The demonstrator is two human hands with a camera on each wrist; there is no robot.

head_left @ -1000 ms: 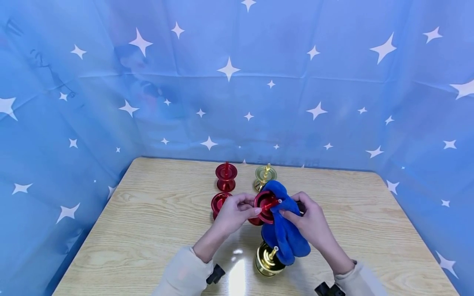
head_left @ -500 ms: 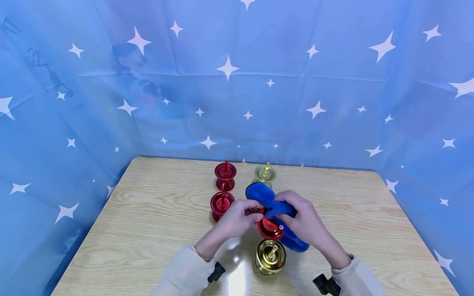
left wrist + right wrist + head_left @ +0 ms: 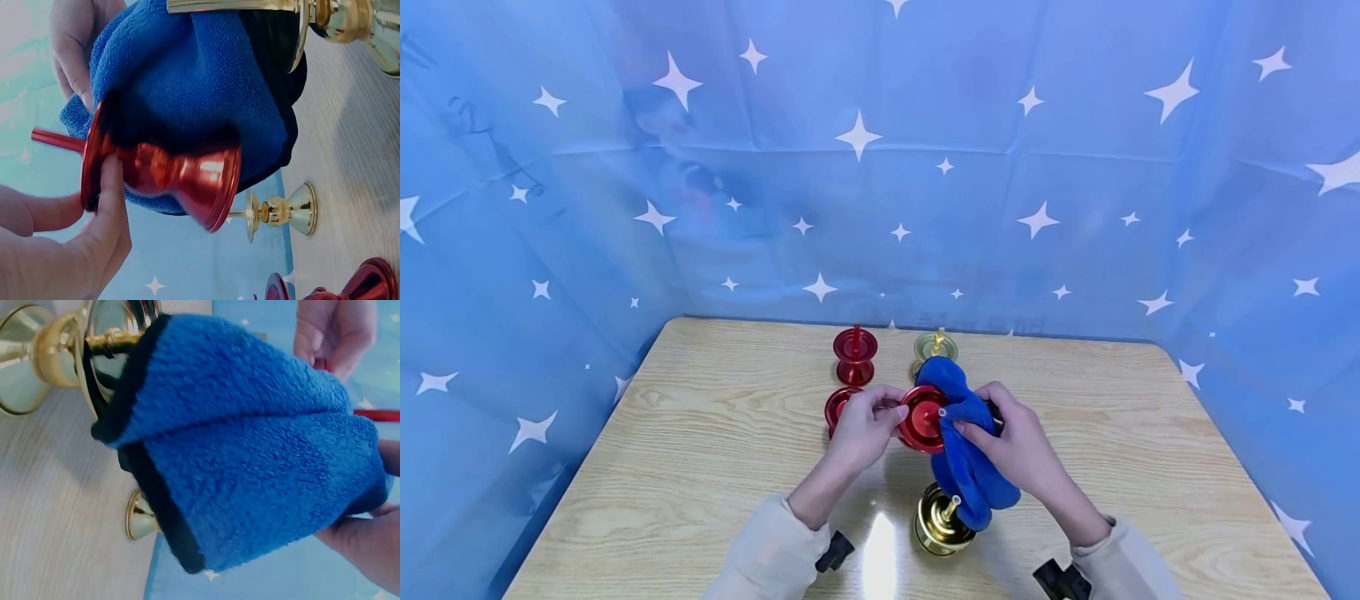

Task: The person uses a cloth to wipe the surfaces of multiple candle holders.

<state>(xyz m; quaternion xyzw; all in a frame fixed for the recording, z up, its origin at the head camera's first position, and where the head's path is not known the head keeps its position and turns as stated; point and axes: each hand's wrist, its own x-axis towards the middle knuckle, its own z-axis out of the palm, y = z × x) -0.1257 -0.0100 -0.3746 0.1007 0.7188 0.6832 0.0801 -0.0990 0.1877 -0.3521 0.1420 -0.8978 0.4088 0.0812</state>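
My left hand (image 3: 863,427) pinches the rim of a red metal candle holder (image 3: 919,427) between thumb and fingers. In the left wrist view the candle holder (image 3: 209,181) lies tilted on its side in the air, its thin stem pointing left and its flared foot right. A blue plush cloth with dark edging (image 3: 976,475) is gripped by my right hand (image 3: 1018,437) at the far side of the dish. The cloth (image 3: 250,469) hangs in folds and covers much of the holder in the right wrist view.
A gold candle holder (image 3: 938,529) stands close in front, partly under the hanging cloth. Behind are a red candle holder (image 3: 855,354) and a gold one (image 3: 936,348). Another red one (image 3: 837,408) is partly hidden by my left hand. A blue star-patterned curtain (image 3: 775,183) surrounds the wooden table (image 3: 700,467).
The held red candle holder dipped toward the front gold one with the cloth bunched over it, then rose again. Its dish now faces up toward the head camera, and the cloth hangs down once more.
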